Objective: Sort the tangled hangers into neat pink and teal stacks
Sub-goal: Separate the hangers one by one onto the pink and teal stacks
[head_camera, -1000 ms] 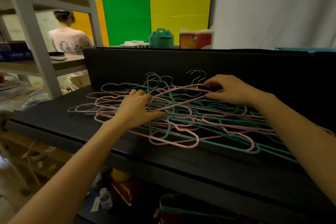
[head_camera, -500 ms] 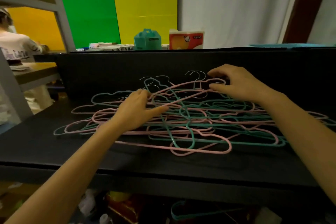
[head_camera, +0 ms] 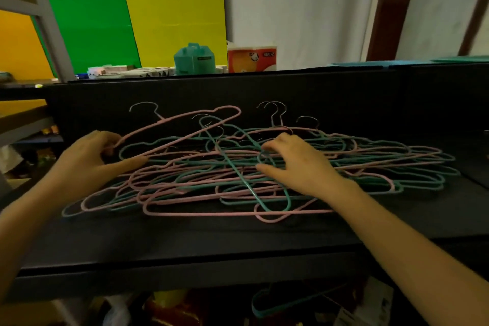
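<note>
Two hands are in the tangled hangers [head_camera: 211, 182] on the bench [head_camera: 185, 241]. Left hand [head_camera: 90, 159] pinches a raised pink hanger [head_camera: 185, 114] at 10 o'clock; right hand [head_camera: 299, 167] curls its fingers inside, grip unclear. Probably an early extraction; next, free it gently.

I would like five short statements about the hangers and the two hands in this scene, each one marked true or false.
1. The left hand grips one end of a pink hanger that tilts up out of the pile. True.
2. The hangers lie in two separate stacks, one pink and one teal. False: both colours are mixed in one tangle.
3. The right hand is held high above the hangers. False: it lies on the pile.
4. A teal box and an orange pack stand behind the shelf's back wall. True.
5. The pile lies on a white table. False: it lies on a black shelf.
</note>
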Demonstrator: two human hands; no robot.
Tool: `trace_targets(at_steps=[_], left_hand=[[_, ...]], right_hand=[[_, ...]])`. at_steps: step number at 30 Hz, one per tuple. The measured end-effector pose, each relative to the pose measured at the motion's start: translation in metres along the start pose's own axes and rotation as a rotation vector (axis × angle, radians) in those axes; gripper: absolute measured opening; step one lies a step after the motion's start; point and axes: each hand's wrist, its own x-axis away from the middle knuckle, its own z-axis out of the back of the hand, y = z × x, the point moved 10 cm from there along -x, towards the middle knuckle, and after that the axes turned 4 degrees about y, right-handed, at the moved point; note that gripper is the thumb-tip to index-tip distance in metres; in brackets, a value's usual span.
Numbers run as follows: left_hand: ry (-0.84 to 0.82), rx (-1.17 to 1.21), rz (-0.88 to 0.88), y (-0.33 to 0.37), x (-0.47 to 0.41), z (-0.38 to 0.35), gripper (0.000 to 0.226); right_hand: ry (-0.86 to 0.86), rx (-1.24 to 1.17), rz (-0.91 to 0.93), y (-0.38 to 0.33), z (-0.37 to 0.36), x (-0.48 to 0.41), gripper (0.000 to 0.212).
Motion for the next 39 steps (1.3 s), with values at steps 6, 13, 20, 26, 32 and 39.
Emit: trace_targets(at_steps=[6,13,20,26,32,39], left_hand=[[0.004,0.052,0.006,-0.013,0.0,-0.002,0.056],[-0.006,0.09,-0.034,-0.011,-0.003,-0.002,0.056],[-0.013,0.112,-0.017,-0.019,-0.004,-0.005,0.059],[-0.033,0.101,-0.016,-0.027,-0.003,-0.001,0.075],[0.006,0.064,0.02,-0.052,-0.005,0.009,0.072],[0.039,0.085,0.04,-0.082,-0.002,0.032,0.083]], right_hand=[[0.051,0.15,0.038,-0.007,-0.004,-0.006,0.058],[0.043,0.372,-0.005,-0.011,0.008,-0.013,0.065],[-0.18,0.451,-0.138,-0.014,-0.006,-0.011,0.097],[-0.314,0.306,-0.162,-0.026,-0.018,-0.016,0.073],[-0.204,0.203,-0.163,-0.041,-0.015,-0.021,0.064],[-0.071,0.145,-0.055,-0.083,0.0,-0.042,0.064]])
